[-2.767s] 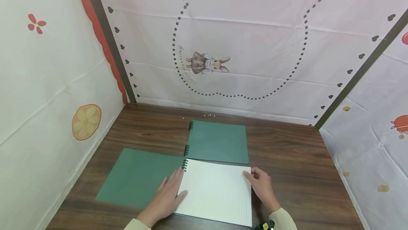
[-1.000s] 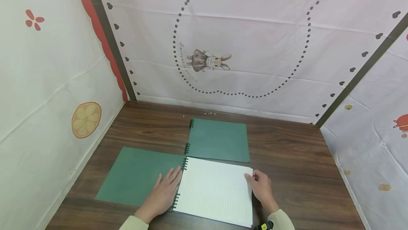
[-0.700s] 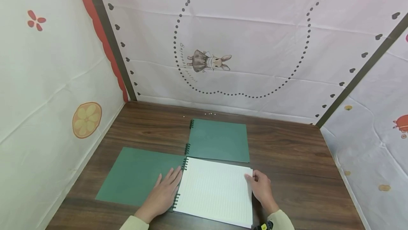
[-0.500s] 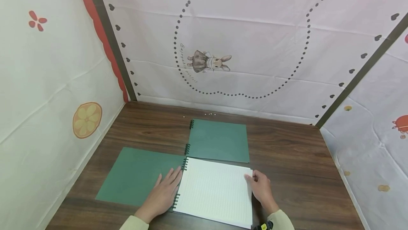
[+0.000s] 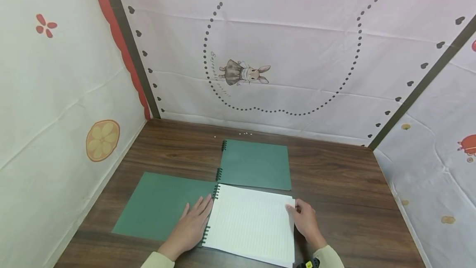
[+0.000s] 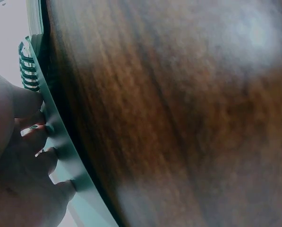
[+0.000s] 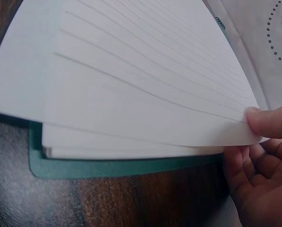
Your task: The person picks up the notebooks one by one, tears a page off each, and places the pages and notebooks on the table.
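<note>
A spiral notebook lies open at the front of the table, with its ruled white page (image 5: 253,222) facing up and its green cover (image 5: 148,206) folded out to the left. My left hand (image 5: 189,226) rests on that cover with fingers straight, their tips beside the black spiral binding (image 5: 205,234). At the far right corner of the page, my right hand (image 5: 305,220) pinches the paper between thumb and fingers. In the right wrist view a ruled sheet (image 7: 145,71) bows up from the stack beneath, above the green back cover (image 7: 107,170).
A closed green spiral notebook (image 5: 256,164) lies just behind the open one. Several tiny white bits (image 5: 245,133) are scattered near the back of the wooden table (image 5: 334,177). Printed cloth walls (image 5: 297,65) stand at the back and both sides.
My left hand has slid left off the page onto the green cover. My right hand stays at the page's corner, where the sheet edges now look slightly fanned apart.
</note>
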`<state>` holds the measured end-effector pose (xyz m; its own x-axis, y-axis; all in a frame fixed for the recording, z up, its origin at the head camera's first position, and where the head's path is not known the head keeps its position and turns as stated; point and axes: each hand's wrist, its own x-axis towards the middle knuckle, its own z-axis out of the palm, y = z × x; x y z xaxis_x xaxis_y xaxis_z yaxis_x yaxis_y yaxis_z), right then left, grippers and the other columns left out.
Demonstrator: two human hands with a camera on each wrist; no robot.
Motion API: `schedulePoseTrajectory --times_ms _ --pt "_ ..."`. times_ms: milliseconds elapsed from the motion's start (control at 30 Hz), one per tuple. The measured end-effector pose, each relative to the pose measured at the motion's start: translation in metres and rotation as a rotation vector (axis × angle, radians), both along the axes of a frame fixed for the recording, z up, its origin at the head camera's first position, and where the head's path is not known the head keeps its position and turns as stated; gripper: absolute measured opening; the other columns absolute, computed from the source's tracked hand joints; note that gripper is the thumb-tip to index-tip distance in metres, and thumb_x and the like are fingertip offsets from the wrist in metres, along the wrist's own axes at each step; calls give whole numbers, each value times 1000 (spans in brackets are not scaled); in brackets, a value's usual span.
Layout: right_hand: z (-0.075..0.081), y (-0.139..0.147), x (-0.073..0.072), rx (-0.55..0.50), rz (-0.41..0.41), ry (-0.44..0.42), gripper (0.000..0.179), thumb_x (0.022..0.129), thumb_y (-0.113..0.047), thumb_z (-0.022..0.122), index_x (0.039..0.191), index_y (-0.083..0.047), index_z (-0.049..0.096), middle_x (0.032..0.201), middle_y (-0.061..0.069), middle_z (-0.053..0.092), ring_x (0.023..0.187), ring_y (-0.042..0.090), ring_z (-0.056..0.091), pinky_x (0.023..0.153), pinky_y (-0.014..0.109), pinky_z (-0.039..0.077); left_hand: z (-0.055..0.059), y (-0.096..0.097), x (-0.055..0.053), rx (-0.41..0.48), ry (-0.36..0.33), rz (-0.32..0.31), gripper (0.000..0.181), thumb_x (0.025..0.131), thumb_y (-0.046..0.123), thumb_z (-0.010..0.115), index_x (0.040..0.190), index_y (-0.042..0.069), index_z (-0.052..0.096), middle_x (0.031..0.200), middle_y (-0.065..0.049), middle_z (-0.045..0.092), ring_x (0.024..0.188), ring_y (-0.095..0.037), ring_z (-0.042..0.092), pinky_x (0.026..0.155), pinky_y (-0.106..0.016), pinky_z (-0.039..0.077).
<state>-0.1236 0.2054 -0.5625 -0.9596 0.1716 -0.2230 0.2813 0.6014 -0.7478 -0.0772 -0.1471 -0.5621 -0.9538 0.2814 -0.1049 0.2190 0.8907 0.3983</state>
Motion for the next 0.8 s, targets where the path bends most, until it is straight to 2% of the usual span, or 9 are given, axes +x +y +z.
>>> schedulePoseTrajectory --times_ms 133,333,567,800 --pt "-1 2 0 -4 16 -1 24 93 -20 63 77 -8 51 67 -1 44 65 14 41 55 25 32 0 1 1 -1 5 3 48 103 19 42 150 9 35 160 -5 28 148 -32 25 115 -66 19" --pt "1 4 1 -33 23 -22 25 94 -20 63 77 -7 49 68 -1 44 65 15 42 55 26 32 3 1 2 7 18 5 48 104 21 42 150 9 35 159 -5 29 148 -31 26 114 -66 20" --pt "0 7 3 -38 11 -6 19 94 -19 63 82 -6 58 83 3 65 73 15 49 63 27 38 2 1 2 11 23 -6 49 103 20 43 150 8 35 159 -7 29 147 -32 26 113 -67 20" --pt "-3 8 3 -36 19 18 17 94 -19 62 83 -7 60 84 4 67 73 15 49 64 27 39 0 -1 2 29 18 -9 49 103 21 43 150 9 34 159 -6 29 147 -32 26 113 -67 19"
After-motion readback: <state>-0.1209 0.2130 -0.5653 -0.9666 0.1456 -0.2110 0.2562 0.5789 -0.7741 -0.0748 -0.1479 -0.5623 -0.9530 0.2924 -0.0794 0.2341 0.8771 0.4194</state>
